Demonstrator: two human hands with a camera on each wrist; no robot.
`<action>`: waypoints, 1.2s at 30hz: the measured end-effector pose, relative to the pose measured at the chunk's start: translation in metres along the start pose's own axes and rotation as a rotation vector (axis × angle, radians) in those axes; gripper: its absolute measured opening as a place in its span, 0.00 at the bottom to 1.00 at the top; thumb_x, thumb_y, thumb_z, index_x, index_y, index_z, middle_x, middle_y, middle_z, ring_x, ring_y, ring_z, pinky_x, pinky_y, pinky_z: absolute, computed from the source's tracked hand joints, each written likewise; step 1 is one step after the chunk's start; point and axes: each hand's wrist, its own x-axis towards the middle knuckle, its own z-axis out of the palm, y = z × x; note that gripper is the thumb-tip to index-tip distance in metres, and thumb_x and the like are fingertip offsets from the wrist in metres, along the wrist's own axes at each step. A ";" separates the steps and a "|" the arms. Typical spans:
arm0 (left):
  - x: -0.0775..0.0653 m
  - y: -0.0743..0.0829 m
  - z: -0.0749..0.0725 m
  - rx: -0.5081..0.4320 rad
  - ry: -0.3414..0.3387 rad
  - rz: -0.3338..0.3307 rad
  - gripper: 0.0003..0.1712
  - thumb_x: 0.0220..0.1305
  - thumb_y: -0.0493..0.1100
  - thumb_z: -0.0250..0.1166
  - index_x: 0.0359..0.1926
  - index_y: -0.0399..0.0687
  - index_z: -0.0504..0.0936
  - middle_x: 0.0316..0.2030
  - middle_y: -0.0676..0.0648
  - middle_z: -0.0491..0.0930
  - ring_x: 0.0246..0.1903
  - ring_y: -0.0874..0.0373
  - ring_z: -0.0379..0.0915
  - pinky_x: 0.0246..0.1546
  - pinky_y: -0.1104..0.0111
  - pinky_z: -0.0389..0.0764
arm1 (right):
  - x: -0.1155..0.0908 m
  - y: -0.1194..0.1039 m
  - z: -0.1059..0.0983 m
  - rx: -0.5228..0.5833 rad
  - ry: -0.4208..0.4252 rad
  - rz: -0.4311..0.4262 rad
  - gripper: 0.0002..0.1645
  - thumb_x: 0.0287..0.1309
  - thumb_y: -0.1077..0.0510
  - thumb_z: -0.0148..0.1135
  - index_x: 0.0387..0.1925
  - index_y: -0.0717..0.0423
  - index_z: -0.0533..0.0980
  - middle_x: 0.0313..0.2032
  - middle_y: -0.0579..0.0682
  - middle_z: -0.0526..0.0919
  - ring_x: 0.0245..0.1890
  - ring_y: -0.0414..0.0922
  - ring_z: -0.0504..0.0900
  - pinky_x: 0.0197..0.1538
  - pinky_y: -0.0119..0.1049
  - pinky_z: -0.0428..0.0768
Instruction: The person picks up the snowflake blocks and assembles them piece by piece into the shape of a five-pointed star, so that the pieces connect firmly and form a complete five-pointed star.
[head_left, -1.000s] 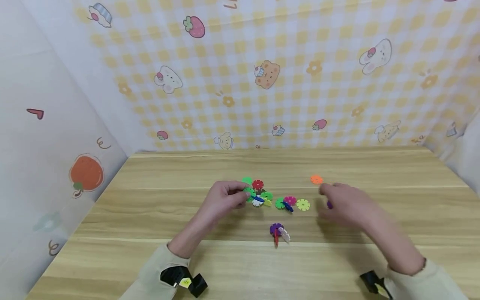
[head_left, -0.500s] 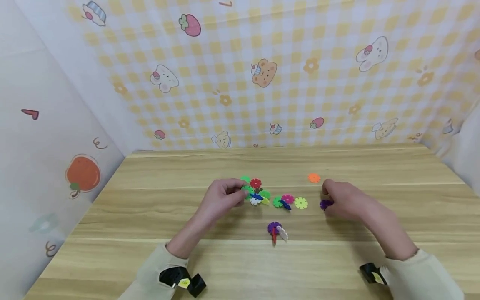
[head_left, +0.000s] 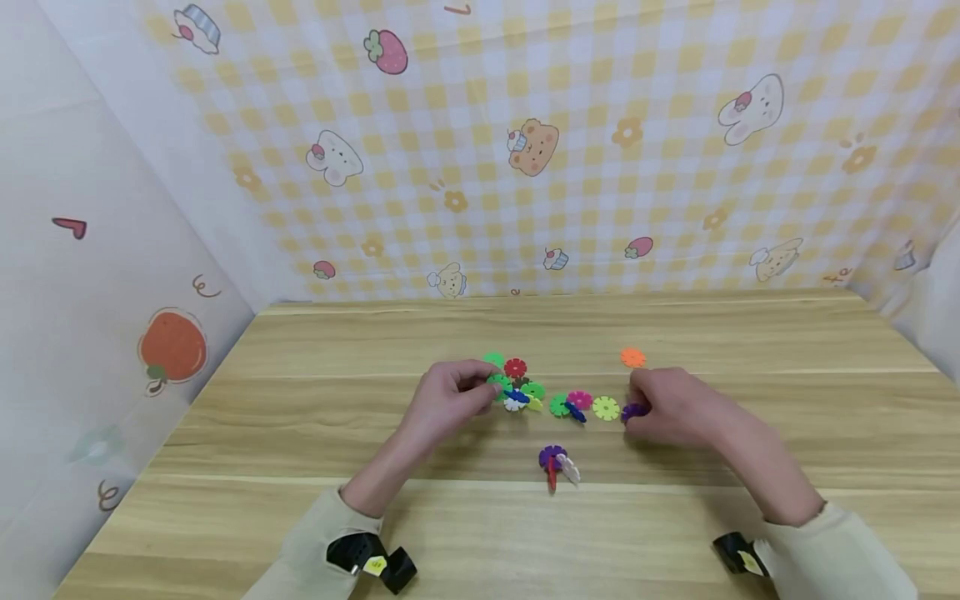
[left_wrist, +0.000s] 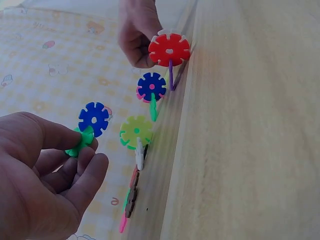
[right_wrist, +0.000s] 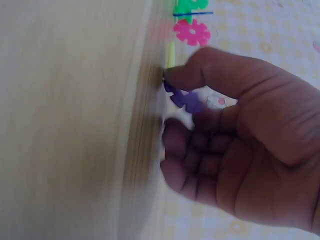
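My left hand [head_left: 453,395] pinches a green notched snowflake disc [left_wrist: 81,142] between thumb and fingers. A blue disc [left_wrist: 93,120] is slotted into that green one. On the right, my right hand [head_left: 678,407] holds a purple snowflake disc [right_wrist: 186,100] between thumb and index finger, low at the tabletop. A yellow disc [head_left: 606,408] lies just left of it, and an orange disc [head_left: 633,357] lies behind. Between the hands sits a joined group with a pink disc [head_left: 580,401], a green disc [head_left: 560,406] and a dark blue disc [head_left: 575,412].
Nearer the front of the wooden table [head_left: 480,533] stands a joined piece of a purple disc [head_left: 552,457], a red disc [head_left: 552,474] and a white disc [head_left: 570,469]. Beside the left hand lie a red disc [head_left: 515,367] and several others. A patterned cloth [head_left: 480,150] hangs behind.
My right hand has come down onto the purple disc and shifted left with it, closer to the yellow disc. The left hand has stayed almost still with its green disc.
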 end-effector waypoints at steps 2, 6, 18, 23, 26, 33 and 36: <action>0.000 0.000 0.000 0.001 -0.002 0.001 0.09 0.67 0.36 0.66 0.46 0.40 0.88 0.34 0.42 0.84 0.30 0.58 0.75 0.32 0.71 0.78 | 0.000 -0.004 0.001 -0.015 0.028 -0.037 0.07 0.58 0.59 0.69 0.30 0.52 0.76 0.27 0.44 0.76 0.28 0.42 0.71 0.32 0.35 0.71; 0.000 -0.001 0.000 0.011 -0.029 0.046 0.09 0.67 0.36 0.66 0.46 0.38 0.88 0.30 0.43 0.82 0.28 0.59 0.73 0.30 0.72 0.75 | -0.003 -0.011 -0.002 -0.027 0.131 -0.096 0.06 0.59 0.63 0.69 0.31 0.51 0.80 0.27 0.42 0.80 0.28 0.41 0.72 0.33 0.35 0.74; -0.003 0.000 0.005 0.039 -0.030 0.081 0.08 0.67 0.36 0.66 0.44 0.40 0.89 0.25 0.49 0.80 0.26 0.59 0.71 0.28 0.72 0.71 | -0.004 -0.045 0.001 0.252 0.344 -0.137 0.07 0.63 0.62 0.69 0.43 0.54 0.85 0.29 0.43 0.85 0.26 0.41 0.78 0.27 0.32 0.77; -0.004 0.002 0.008 0.027 -0.056 0.094 0.08 0.67 0.35 0.67 0.44 0.38 0.89 0.28 0.46 0.83 0.27 0.60 0.70 0.28 0.72 0.72 | -0.006 -0.056 0.005 0.565 0.211 -0.130 0.12 0.68 0.64 0.63 0.51 0.61 0.84 0.34 0.50 0.89 0.33 0.47 0.87 0.36 0.35 0.86; -0.005 0.003 0.010 0.035 -0.060 0.102 0.08 0.66 0.35 0.67 0.44 0.38 0.89 0.32 0.45 0.84 0.28 0.60 0.71 0.29 0.73 0.73 | -0.006 -0.062 0.008 0.772 0.120 -0.113 0.16 0.70 0.64 0.62 0.55 0.67 0.81 0.41 0.56 0.89 0.39 0.52 0.89 0.44 0.40 0.88; -0.006 0.004 0.013 0.057 -0.065 0.145 0.07 0.65 0.35 0.68 0.42 0.40 0.89 0.34 0.46 0.85 0.30 0.60 0.72 0.31 0.73 0.74 | -0.003 -0.070 0.017 1.028 0.045 -0.040 0.20 0.69 0.63 0.62 0.55 0.75 0.77 0.42 0.66 0.88 0.38 0.49 0.90 0.46 0.45 0.88; -0.007 0.005 0.014 0.079 -0.068 0.152 0.06 0.65 0.36 0.68 0.41 0.42 0.90 0.34 0.48 0.86 0.31 0.61 0.73 0.31 0.73 0.74 | -0.002 -0.073 0.021 1.063 0.026 -0.013 0.19 0.69 0.62 0.62 0.53 0.76 0.76 0.42 0.67 0.88 0.37 0.48 0.90 0.45 0.43 0.88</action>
